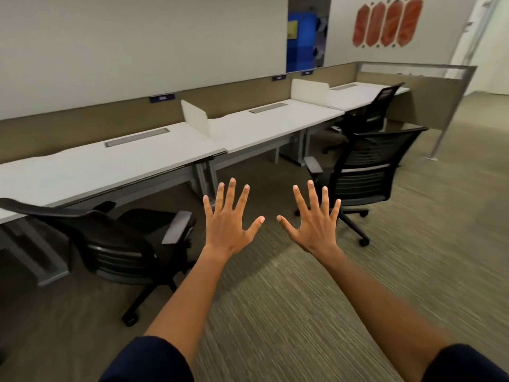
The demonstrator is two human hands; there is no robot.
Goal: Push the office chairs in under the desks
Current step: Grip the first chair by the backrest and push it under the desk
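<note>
Three black mesh office chairs stand along a row of white desks (137,161). The near chair (118,244) at the left sits with its seat partly under the first desk. The middle chair (366,172) stands out on the carpet, away from the second desk (275,122). The far chair (382,108) is close against the third desk (358,96). My left hand (228,219) and my right hand (316,221) are held out in front of me, palms down, fingers spread, holding nothing and touching no chair.
Low white dividers (195,117) separate the desks, and a tan partition (82,125) runs behind them. A metal-framed panel (451,86) closes off the far right end. Striped carpet (303,299) covers the floor between me and the chairs.
</note>
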